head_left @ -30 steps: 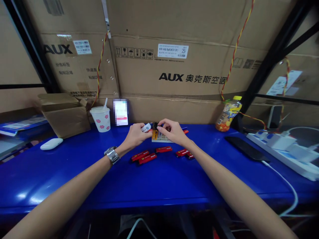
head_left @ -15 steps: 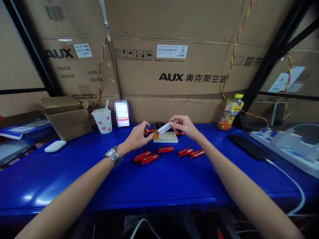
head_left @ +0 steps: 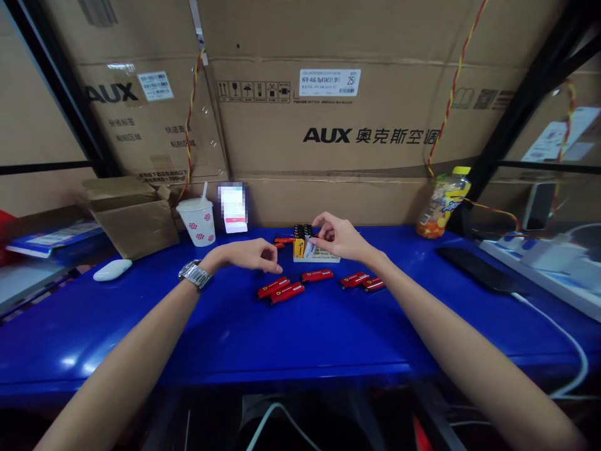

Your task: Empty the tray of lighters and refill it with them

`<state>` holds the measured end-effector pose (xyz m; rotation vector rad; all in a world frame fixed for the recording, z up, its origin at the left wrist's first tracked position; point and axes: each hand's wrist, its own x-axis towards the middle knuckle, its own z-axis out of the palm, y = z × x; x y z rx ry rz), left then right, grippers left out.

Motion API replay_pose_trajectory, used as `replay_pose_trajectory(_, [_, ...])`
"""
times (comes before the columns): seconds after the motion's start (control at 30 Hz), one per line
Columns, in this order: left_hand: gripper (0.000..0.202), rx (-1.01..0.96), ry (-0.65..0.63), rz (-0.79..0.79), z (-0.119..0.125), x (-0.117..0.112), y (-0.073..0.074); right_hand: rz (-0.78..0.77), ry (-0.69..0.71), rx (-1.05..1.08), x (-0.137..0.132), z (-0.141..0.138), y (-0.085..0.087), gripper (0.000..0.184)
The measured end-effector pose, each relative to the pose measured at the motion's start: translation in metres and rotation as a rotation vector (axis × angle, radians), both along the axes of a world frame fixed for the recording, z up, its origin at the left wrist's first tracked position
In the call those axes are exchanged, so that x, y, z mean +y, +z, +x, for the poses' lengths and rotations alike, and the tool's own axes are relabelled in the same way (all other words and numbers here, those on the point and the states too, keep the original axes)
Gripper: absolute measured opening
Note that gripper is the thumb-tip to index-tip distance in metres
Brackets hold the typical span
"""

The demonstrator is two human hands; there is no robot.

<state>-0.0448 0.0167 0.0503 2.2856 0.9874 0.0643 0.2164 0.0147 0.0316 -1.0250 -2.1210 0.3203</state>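
My right hand (head_left: 339, 238) pinches a white lighter (head_left: 310, 247), which stands upright at the front of a white compartment tray (head_left: 328, 257). Beside it in the tray are a yellow lighter (head_left: 299, 248) and several more with black tops (head_left: 303, 230). My left hand (head_left: 256, 255) hovers with loosely bent fingers just above a red lighter (head_left: 272, 287); nothing shows in it. A second red lighter (head_left: 287, 293) lies against that one, and another red lighter (head_left: 317, 275) is in front of the tray. Two red lighters (head_left: 354, 280) lie to the right, partly behind my right forearm.
More red pieces (head_left: 284, 240) lie behind, left of the tray. A paper cup with straw (head_left: 197, 222), a lit phone (head_left: 233, 207) and a cardboard box (head_left: 131, 219) stand at the left. At the right are a drink bottle (head_left: 444, 203), a black phone (head_left: 474, 270) and a power strip (head_left: 563, 275).
The white lighter has gone from tilted above the tray to upright in it, still in my right hand. My left hand has moved left and away from the tray, towards the red lighters.
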Motion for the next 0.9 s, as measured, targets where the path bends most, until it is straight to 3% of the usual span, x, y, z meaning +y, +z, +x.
replay_pose_trajectory(0.17, [0.03,0.179,-0.058,-0.13,-0.001,-0.007,0.003,0.009,0.027,-0.057,-0.008,-0.004,0.009,0.017])
replay_pose_trajectory(0.33, [0.022,0.159,-0.058,-0.128,0.001,-0.006,-0.002,0.011,0.061,-0.051,-0.005,-0.005,0.005,0.011])
replay_pose_trajectory(0.43, [0.014,0.143,-0.022,-0.114,0.002,-0.006,-0.002,-0.067,0.1,0.023,-0.003,0.0,0.006,0.012])
replay_pose_trajectory(0.57, [0.013,0.164,0.066,0.085,0.004,-0.004,-0.006,-0.295,0.258,-0.188,-0.006,0.005,0.011,0.012])
replay_pose_trajectory(0.7, [0.015,0.193,0.148,0.345,0.007,0.0,-0.013,-0.313,0.285,-0.454,-0.01,-0.002,0.007,0.018])
replay_pose_trajectory(0.9, [0.026,0.274,0.186,0.371,0.004,-0.002,-0.012,-0.3,0.224,-0.577,-0.018,-0.018,0.003,0.024])
